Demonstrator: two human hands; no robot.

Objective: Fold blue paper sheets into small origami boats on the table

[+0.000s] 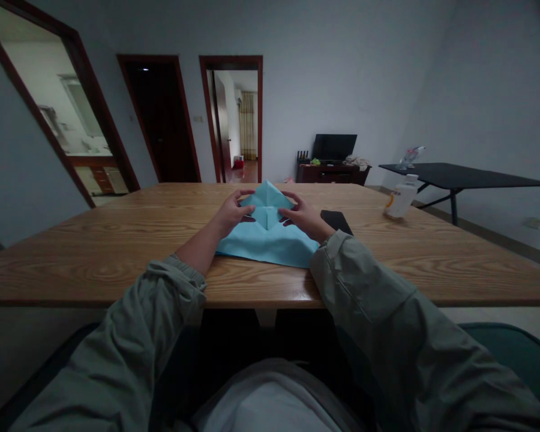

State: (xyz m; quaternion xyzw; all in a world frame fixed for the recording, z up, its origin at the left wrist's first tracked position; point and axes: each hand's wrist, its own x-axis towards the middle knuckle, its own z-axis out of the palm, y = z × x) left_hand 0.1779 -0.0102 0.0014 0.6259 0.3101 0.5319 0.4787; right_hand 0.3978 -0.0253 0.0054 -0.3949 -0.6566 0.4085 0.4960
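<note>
The left hand and the right hand are both held partly open, neither clenched nor released, with the fingers curved and laid on a folded sheet of light-blue paper. Whether the sheet is firmly pinched or only lightly touched cannot be told. The sheet lies between the hands and extends forward and back from them, its pointed folded flaps raised near the fingertips and its broad lower part spread toward the wrists.

The sheet rests on a wooden table, whose grain runs across the view. Just beyond the right hand, a black smartphone is laid flat, and farther right a white plastic bottle is lying on its side. Grey-green jacket sleeves are pushed back from both wrists. Well beyond the hands, a dark table stands to the right, and a low wooden cabinet is placed against the far wall.
</note>
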